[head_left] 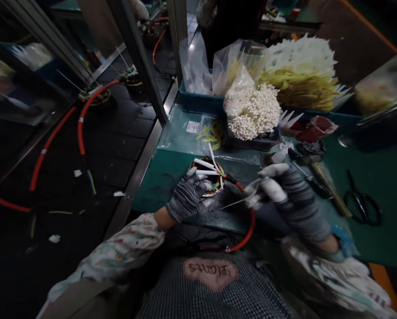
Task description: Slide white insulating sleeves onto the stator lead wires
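A small round coil (210, 180) with white tubes sticking out of it is gripped on the green table (165, 177) by the gloved left hand (187, 196), whose fingers are curled closed around its near edge. Just to its right, a thin wire (238, 202) is pinched between the closed fingertips of the gloved right hand (286, 195). A red cable (246, 235) is seen looping from the coil toward the body, with scissors (363, 201) lying well apart on the right.

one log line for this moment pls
left hand: grips round wound part | right hand: pinches thin wire | red cable: attached
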{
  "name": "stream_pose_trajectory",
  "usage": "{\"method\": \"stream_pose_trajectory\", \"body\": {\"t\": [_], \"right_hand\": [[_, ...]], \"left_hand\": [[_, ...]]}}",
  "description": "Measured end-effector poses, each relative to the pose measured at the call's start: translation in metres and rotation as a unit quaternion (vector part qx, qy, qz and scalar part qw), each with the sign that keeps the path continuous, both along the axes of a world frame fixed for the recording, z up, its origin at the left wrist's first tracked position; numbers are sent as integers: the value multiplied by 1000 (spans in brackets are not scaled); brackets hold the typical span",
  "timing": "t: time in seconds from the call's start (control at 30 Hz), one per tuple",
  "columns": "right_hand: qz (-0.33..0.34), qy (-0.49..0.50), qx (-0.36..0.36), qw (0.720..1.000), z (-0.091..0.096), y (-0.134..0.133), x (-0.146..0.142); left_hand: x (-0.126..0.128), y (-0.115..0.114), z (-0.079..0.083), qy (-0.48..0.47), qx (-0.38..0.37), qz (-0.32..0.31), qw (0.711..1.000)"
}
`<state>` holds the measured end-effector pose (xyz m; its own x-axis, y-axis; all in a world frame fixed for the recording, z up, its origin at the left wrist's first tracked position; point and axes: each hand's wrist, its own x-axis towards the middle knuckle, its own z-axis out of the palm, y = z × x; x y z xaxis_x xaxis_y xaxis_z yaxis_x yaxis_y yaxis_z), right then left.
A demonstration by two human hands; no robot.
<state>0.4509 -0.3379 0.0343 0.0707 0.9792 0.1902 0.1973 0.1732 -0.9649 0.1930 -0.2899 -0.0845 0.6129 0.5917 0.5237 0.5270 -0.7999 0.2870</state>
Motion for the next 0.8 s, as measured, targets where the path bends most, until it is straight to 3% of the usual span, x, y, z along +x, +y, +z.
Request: {"method": "stream_pose_trajectory", "body": {"t": [0.17, 0.27, 0.4, 0.47, 0.67, 0.8], "right_hand": [[-68, 53, 65, 994, -41, -22, -19], [-38, 86, 76, 993, -62, -46, -17], [70, 5, 53, 996, -79, -67, -11], [114, -73, 32, 990, -84, -58, -13], [103, -265, 27, 958, -82, 14, -29], [167, -411, -13, 896, -66, 54, -39]], "left_hand": [[4, -3, -1, 10, 2, 41, 999], [5, -4, -1, 2, 23, 40, 999], [5, -4, -2, 2, 4, 39, 999], [6, -4, -1, 11, -24, 40, 999], [8, -3, 9, -18, -57, 27, 998], [10, -2, 9, -64, -38, 27, 997]]}}
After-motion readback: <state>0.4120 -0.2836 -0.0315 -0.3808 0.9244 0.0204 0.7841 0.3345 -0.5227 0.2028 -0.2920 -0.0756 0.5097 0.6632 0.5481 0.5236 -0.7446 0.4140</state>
